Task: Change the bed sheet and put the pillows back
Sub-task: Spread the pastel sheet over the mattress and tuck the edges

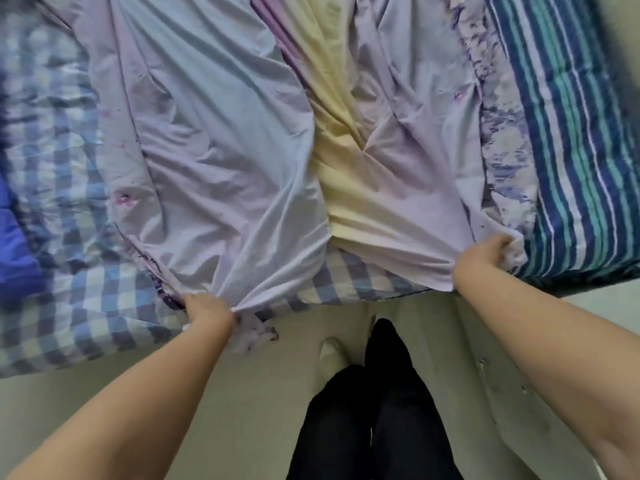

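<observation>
A pale lilac sheet (221,161) with yellow and purple bands lies crumpled across the bed, over a blue-and-white checked cover (69,209). My left hand (206,308) grips the sheet's near edge at the bed's front, left of centre. My right hand (491,254) grips the same edge further right, fabric bunched in its fist. The cloth pulls taut in folds from both hands. No pillow can be picked out.
A striped blue, teal and white cover (568,150) lies on the right side of the bed. Something solid blue (17,247) shows at the left edge. My legs in black trousers (374,410) stand on the pale floor (242,393) in front of the bed.
</observation>
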Demonstrator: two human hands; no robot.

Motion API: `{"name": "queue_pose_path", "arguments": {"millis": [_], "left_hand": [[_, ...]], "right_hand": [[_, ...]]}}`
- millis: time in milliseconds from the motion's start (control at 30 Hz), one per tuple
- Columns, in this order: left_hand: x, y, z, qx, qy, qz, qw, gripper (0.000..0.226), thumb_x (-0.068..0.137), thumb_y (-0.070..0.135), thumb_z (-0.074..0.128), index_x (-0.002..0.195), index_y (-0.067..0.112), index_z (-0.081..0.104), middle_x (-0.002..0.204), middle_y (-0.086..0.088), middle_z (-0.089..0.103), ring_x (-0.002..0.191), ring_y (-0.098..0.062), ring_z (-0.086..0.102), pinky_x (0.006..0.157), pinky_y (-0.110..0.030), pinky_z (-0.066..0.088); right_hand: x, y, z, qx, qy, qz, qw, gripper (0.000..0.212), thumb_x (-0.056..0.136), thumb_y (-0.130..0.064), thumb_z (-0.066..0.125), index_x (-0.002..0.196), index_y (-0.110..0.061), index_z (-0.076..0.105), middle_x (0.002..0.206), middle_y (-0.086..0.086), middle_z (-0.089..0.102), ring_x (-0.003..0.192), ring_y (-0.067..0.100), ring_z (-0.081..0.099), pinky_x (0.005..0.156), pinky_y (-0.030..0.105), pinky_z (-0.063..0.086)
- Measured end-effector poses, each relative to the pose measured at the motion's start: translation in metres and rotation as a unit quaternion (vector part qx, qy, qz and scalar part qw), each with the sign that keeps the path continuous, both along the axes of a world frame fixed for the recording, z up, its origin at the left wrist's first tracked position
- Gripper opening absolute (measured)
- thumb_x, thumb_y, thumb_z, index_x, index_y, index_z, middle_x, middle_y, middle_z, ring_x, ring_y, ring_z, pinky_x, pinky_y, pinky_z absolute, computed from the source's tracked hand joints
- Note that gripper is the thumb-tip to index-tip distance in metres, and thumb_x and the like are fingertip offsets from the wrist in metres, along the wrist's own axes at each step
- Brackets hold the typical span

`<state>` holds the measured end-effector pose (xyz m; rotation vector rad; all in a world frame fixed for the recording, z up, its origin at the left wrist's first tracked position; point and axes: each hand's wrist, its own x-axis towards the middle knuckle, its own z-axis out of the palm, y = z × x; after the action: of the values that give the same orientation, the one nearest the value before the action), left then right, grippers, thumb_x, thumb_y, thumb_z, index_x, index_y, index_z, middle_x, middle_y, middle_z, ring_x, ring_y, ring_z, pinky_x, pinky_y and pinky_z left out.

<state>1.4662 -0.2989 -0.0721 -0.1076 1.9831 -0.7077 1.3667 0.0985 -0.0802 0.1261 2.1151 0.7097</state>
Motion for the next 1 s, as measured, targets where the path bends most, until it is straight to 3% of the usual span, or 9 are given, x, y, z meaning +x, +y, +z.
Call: {"name": "queue_pose_path", "arguments": {"millis": [67, 133, 267, 400, 567, 667, 733, 833, 1000], "left_hand": [[-0.007, 0.014, -0.005, 0.12, 0.17, 0.011, 0.978, 0.038, 0.091, 0.023, 0.044, 0.128, 0.015, 0.046, 0.129, -0.008, 0.048, 0.118, -0.027, 0.047, 0.095, -0.038, 0.04], [-0.019, 0.038, -0.021, 0.277, 0.264, -0.005, 0.924, 0.045, 0.091, 0.033, 0.052, 0.131, 0.014, 0.045, 0.134, -0.01, 0.046, 0.118, -0.031, 0.047, 0.093, -0.04, 0.04], [-0.039, 0.088, -0.055, 0.382, 0.2, -0.014, 0.902, 0.082, 0.085, 0.052, 0.059, 0.15, 0.029, 0.016, 0.157, 0.0, 0.017, 0.14, -0.028, 0.023, 0.109, -0.041, 0.029], [-0.047, 0.091, -0.089, 0.333, 0.149, 0.081, 0.928, 0.084, 0.088, 0.021, 0.055, 0.149, 0.036, -0.001, 0.155, 0.001, 0.008, 0.134, -0.03, 0.025, 0.096, -0.042, 0.044], [-0.043, 0.067, -0.107, 0.403, 0.298, 0.109, 0.859, 0.037, 0.084, 0.003, 0.05, 0.117, 0.016, 0.06, 0.114, -0.009, 0.057, 0.106, -0.031, 0.051, 0.075, -0.037, 0.041], [-0.026, 0.054, -0.099, 0.463, 0.339, 0.064, 0.816, 0.021, 0.072, -0.007, 0.055, 0.082, 0.009, 0.065, 0.083, -0.01, 0.062, 0.081, -0.032, 0.057, 0.058, -0.032, 0.034], [-0.011, 0.052, -0.09, 0.466, 0.345, 0.043, 0.814, 0.023, 0.075, -0.002, 0.056, 0.092, 0.011, 0.064, 0.089, -0.009, 0.06, 0.083, -0.031, 0.057, 0.056, -0.032, 0.036], [-0.001, 0.055, -0.08, 0.439, 0.321, 0.075, 0.836, 0.045, 0.09, 0.03, 0.056, 0.133, 0.019, 0.047, 0.126, -0.004, 0.051, 0.111, -0.028, 0.048, 0.082, -0.038, 0.045], [-0.008, 0.073, -0.069, 0.398, 0.298, 0.075, 0.865, 0.101, 0.08, 0.051, 0.063, 0.152, 0.027, -0.003, 0.158, -0.001, 0.01, 0.141, -0.024, 0.021, 0.111, -0.038, 0.03]], "right_hand": [[-0.006, -0.014, -0.005, -0.056, 0.083, -0.045, 0.994, 0.052, 0.093, -0.008, 0.025, 0.144, -0.01, 0.031, 0.143, 0.011, 0.038, 0.134, 0.03, 0.038, 0.097, 0.03, 0.04], [-0.002, -0.037, -0.02, -0.169, 0.119, 0.08, 0.975, 0.044, 0.094, -0.019, 0.044, 0.137, -0.012, 0.036, 0.136, 0.012, 0.042, 0.125, 0.033, 0.042, 0.096, 0.044, 0.036], [0.015, -0.089, -0.051, -0.377, 0.097, 0.148, 0.909, 0.059, 0.091, -0.042, 0.051, 0.14, -0.015, 0.032, 0.14, 0.014, 0.036, 0.126, 0.032, 0.038, 0.099, 0.043, 0.038], [0.015, -0.105, -0.091, -0.385, 0.027, 0.064, 0.92, 0.076, 0.091, -0.043, 0.053, 0.151, -0.033, 0.007, 0.159, 0.003, -0.002, 0.144, 0.033, 0.01, 0.107, 0.051, 0.03], [0.007, -0.106, -0.105, -0.355, 0.107, 0.055, 0.927, 0.087, 0.087, -0.012, 0.053, 0.15, -0.034, -0.003, 0.141, 0.006, 0.034, 0.125, 0.031, 0.038, 0.095, 0.048, 0.039], [0.0, -0.114, -0.1, -0.37, 0.145, 0.031, 0.917, 0.081, 0.089, -0.002, 0.047, 0.152, -0.025, 0.001, 0.127, 0.015, 0.047, 0.112, 0.035, 0.049, 0.086, 0.045, 0.044], [-0.016, -0.121, -0.089, -0.38, 0.15, -0.026, 0.912, 0.064, 0.088, 0.001, 0.046, 0.146, -0.013, 0.023, 0.126, 0.019, 0.051, 0.11, 0.038, 0.053, 0.085, 0.045, 0.046], [-0.03, -0.133, -0.063, -0.418, 0.167, -0.058, 0.891, 0.031, 0.089, -0.006, 0.04, 0.116, -0.009, 0.055, 0.118, 0.018, 0.058, 0.105, 0.037, 0.056, 0.082, 0.039, 0.044], [-0.003, -0.141, -0.006, -0.505, 0.163, -0.005, 0.847, 0.03, 0.093, -0.042, 0.043, 0.105, -0.017, 0.052, 0.11, 0.011, 0.066, 0.098, 0.034, 0.06, 0.07, 0.034, 0.035]]}}
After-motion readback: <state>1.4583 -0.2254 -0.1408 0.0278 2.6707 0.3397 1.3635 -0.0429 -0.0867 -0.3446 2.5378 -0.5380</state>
